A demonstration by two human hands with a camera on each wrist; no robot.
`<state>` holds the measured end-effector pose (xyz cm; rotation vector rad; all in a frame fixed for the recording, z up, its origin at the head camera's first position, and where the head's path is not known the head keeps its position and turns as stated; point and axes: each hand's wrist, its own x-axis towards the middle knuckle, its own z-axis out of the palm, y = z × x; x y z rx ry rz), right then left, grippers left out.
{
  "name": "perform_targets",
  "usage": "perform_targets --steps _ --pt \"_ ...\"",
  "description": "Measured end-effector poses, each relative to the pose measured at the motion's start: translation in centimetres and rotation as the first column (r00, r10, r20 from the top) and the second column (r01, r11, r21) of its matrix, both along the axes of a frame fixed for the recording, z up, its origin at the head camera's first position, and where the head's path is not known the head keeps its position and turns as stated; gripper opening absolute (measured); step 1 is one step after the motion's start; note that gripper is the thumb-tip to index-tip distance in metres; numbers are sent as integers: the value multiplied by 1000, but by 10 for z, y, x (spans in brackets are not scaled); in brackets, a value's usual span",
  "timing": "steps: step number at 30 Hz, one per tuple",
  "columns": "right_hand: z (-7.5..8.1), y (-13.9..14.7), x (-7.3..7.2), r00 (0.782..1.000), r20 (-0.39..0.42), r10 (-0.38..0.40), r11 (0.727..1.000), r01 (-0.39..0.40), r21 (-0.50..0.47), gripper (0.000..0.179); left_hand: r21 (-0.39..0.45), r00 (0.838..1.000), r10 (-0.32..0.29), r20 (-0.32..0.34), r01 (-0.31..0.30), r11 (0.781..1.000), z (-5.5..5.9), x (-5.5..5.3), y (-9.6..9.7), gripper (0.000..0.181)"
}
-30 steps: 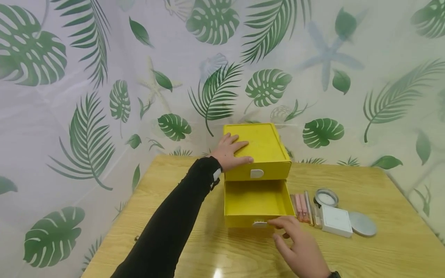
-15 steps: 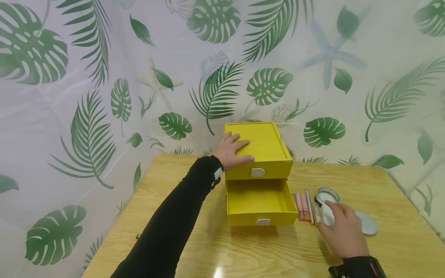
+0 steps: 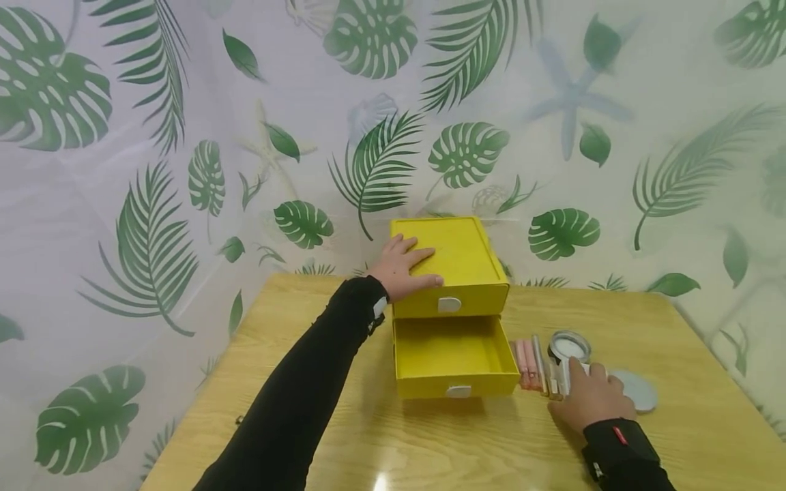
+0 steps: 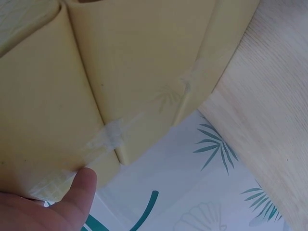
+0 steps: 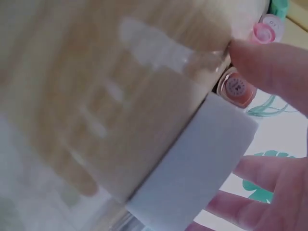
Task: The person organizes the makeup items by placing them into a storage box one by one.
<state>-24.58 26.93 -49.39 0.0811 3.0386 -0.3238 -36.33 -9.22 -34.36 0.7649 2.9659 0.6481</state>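
My left hand (image 3: 405,269) rests with spread fingers on top of a small yellow two-drawer unit (image 3: 460,245). The upper drawer (image 3: 475,302) is closed, while the lower drawer (image 3: 430,389) is pulled out with nothing visible inside. In the left wrist view a finger (image 4: 79,195) touches the unit's side. My right hand (image 3: 595,402) is over a white box (image 5: 192,159) on the table. Its fingers reach across the box; the thumb (image 5: 264,67) stands off the box, near a small clear-capped cosmetic tube (image 5: 236,87).
Pink cosmetic tubes (image 3: 526,361) lie beside the unit's right side. A round clear-lidded jar (image 3: 570,346) stands behind the right hand. To its right lies a flat silver disc (image 3: 641,392). A leaf-patterned sheet (image 3: 245,170) hangs behind the wooden table (image 3: 307,300).
My right hand has left the lower drawer's handle and moved right to the white box. The drawer stays pulled out. My left hand keeps its place on the unit.
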Motion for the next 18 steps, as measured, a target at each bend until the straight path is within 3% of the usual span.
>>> perform_targets --steps 10,18 --pt "9 6 -26 999 26 -24 999 23 30 96 -11 1000 -10 -14 10 1000 3 0 -3 72" --pt "10 7 -27 999 44 -2 999 1 39 90 -27 1000 -5 -9 5 1000 2 0 -3 73"
